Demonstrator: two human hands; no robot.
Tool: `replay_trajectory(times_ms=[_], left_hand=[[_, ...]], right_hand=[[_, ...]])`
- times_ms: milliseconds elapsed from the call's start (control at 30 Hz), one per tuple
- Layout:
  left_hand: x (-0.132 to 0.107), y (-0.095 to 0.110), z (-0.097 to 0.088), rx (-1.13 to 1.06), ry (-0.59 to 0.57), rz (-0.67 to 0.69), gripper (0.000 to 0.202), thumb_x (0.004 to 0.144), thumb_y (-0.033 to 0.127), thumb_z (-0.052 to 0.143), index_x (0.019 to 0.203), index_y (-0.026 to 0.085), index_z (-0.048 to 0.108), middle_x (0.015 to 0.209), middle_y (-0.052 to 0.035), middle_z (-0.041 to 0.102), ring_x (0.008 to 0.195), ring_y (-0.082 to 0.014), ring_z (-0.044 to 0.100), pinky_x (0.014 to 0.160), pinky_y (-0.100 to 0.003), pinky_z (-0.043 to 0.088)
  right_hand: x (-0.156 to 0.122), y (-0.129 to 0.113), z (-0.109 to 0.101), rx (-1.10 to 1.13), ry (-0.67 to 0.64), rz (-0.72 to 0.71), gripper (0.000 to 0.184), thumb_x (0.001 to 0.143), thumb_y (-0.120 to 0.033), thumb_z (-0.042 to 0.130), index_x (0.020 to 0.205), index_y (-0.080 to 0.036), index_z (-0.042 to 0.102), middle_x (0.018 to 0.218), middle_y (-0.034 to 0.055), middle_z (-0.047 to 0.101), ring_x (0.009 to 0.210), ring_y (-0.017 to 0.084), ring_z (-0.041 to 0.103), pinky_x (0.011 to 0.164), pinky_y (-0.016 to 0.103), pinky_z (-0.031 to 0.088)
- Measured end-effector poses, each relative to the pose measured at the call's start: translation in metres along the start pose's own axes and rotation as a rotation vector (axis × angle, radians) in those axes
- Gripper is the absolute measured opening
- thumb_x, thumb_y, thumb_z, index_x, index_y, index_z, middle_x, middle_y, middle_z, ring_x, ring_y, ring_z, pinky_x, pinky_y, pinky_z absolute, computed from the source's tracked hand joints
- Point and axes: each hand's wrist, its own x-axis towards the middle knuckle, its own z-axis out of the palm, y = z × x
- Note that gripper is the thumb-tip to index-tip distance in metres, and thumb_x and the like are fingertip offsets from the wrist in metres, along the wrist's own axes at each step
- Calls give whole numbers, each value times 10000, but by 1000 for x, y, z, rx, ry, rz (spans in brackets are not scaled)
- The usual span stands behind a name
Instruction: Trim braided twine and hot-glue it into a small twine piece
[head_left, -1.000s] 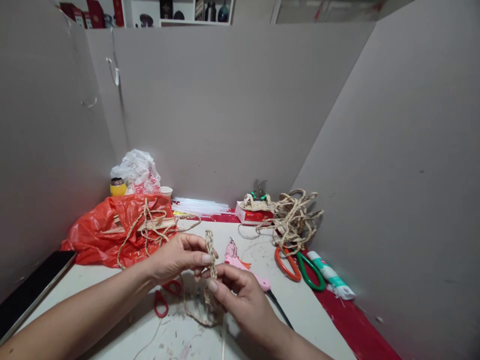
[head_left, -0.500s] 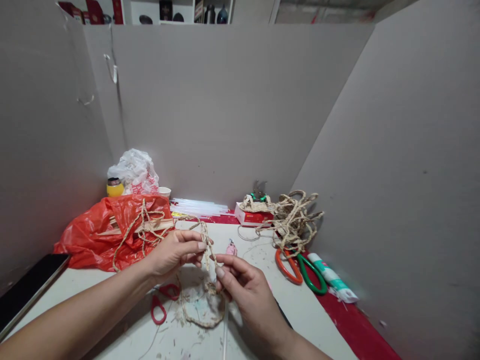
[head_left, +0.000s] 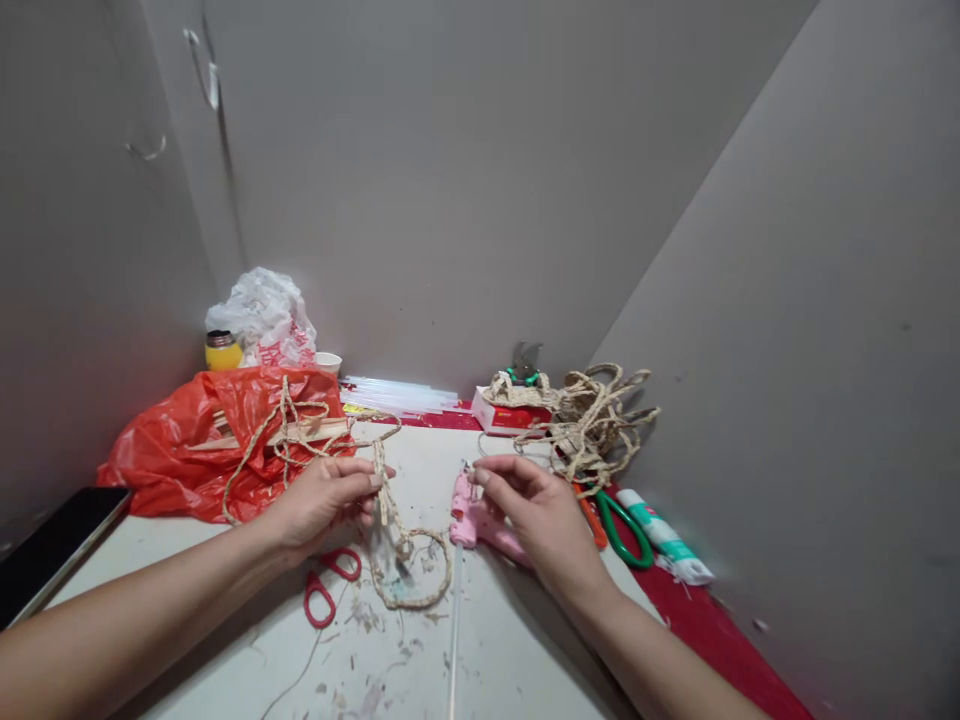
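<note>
right hand (head_left: 536, 505) off the braided cord (head_left: 409, 605), now at pink hot-glue gun (head_left: 465, 525); half-curled, grip unclear.
left hand (head_left: 324, 500) pinches cord's doubled section above tabletop (head_left: 517, 640): fold made, remainder loops loose, unfastened as far as visible.

Muted light leaves soft shadows on the table (head_left: 499, 650); the red bag (head_left: 169, 430) shines; right-hand fingers (head_left: 510, 466) seem blurred.

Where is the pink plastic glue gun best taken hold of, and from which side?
Probably by the handle, coming from the right with the right hand. The pink plastic glue gun lies with its handle stretching right and toward the person, partly behind that hand; its nozzle points away, and a long pale stick trails from its rear.
</note>
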Motion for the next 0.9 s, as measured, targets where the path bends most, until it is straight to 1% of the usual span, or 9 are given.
replay_trajectory(times_ms=[100, 233, 333, 367, 433, 533, 633, 767, 900], left_hand=[[-10, -13, -9, -30, 34, -55, 189, 708, 280, 754, 761, 110, 691, 568, 22, 563, 490, -51, 490, 541, -179, 427], [-20, -26, -12, -56, 10, -77, 196, 726, 276, 736, 707, 119, 621, 564, 22, 548, 487, -65, 501, 531, -196, 434], [-24, -29, -10, -66, -29, -82, 194, 738, 259, 727, 805, 125, 604, 609, 12, 576, 495, -72, 513, 544, -220, 449], [-25, -29, -10, -74, -27, -79, 215, 731, 248, 734, 845, 127, 596, 626, 13, 583, 499, -71, 515, 551, -223, 453], [-26, -30, -9, -88, -13, -70, 268, 711, 227, 750, 890, 140, 571, 642, 22, 588, 501, -70, 523, 554, -225, 456], [-26, -31, -9, -80, 1, -66, 272, 699, 219, 754, 856, 153, 541, 622, 31, 590, 492, -73, 529, 545, -223, 460], [-26, -33, -9, -61, -11, -79, 257, 696, 223, 752, 815, 154, 536, 589, 35, 586, 487, -72, 532, 543, -213, 459], [-26, -34, -8, -47, -26, -94, 254, 683, 241, 761, 792, 159, 546, 558, 42, 576, 477, -74, 535, 518, -194, 430], [-27, -36, -7, -32, -12, -65, 269, 659, 261, 778, 801, 160, 572, 570, 47, 573, 473, -68, 522, 516, -195, 413]], right_hand=[[6, 1, -13, -245, -61, -80, 340, 717, -506, 675, 674, -190, 557, 560, -21, 537, 496, 132, 468, 479, 255, 372], [3, 12, -34, -737, -130, -299, 381, 890, -473, 437, 600, -226, 458, 513, -18, 493, 486, 147, 450, 500, 271, 350], [-5, 25, -49, -1072, -115, -447, 418, 934, -434, 359, 589, -227, 471, 537, 10, 528, 499, 164, 484, 515, 290, 361], [-8, 29, -54, -1136, -126, -477, 374, 928, -425, 386, 654, -219, 535, 612, 35, 594, 559, 184, 544, 547, 300, 399], [-12, 36, -60, -1214, -175, -529, 255, 881, -397, 488, 945, -192, 626, 908, 104, 690, 818, 245, 638, 696, 345, 480], [-15, 40, -61, -1304, -261, -517, 463, 801, -307, 548, 1234, -146, 546, 1171, 159, 643, 1059, 299, 604, 860, 422, 488], [-14, 38, -54, -1401, -320, -446, 436, 790, -206, 488, 1212, -127, 564, 1119, 167, 665, 1003, 298, 629, 824, 421, 512], [-12, 37, -43, -1523, -382, -453, 458, 781, -100, 428, 1222, -139, 545, 1146, 163, 650, 953, 285, 643, 764, 392, 523], [-9, 44, -51, -1576, -311, -435, 532, 764, -74, 415, 1291, -105, 482, 1202, 195, 600, 911, 315, 651, 654, 395, 518]])
